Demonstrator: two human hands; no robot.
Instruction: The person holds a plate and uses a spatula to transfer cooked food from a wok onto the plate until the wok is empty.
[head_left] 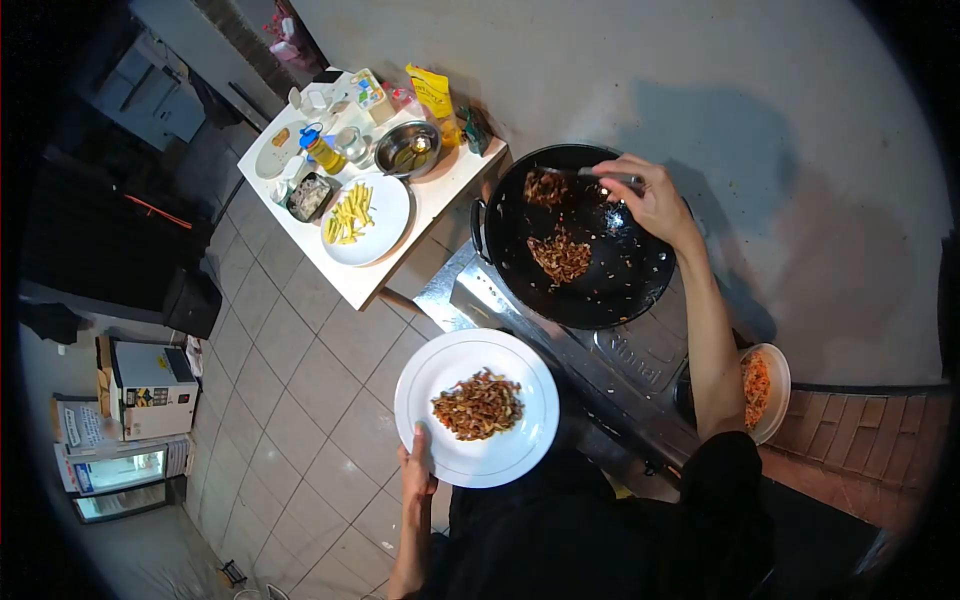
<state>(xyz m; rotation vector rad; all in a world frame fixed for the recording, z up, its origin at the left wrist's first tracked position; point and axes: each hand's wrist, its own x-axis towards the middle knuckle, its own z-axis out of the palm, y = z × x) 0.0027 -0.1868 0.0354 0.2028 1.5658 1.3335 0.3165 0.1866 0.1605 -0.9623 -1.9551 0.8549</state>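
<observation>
The left hand (pixel 415 465) grips the white plate (pixel 420 380) by its near rim, level just off the wok (pixel 600 295)'s near edge so its fried food (pixel 478 405) sits centred, while the right hand (pixel 655 200) clasps a metal utensil (pixel 600 175) at the wok's far edge.

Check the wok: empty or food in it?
Partly full. The wok holds two clumps of browned food, one mid-pan, one by the utensil in the right hand; its remaining surface shows only scattered bits.
</observation>
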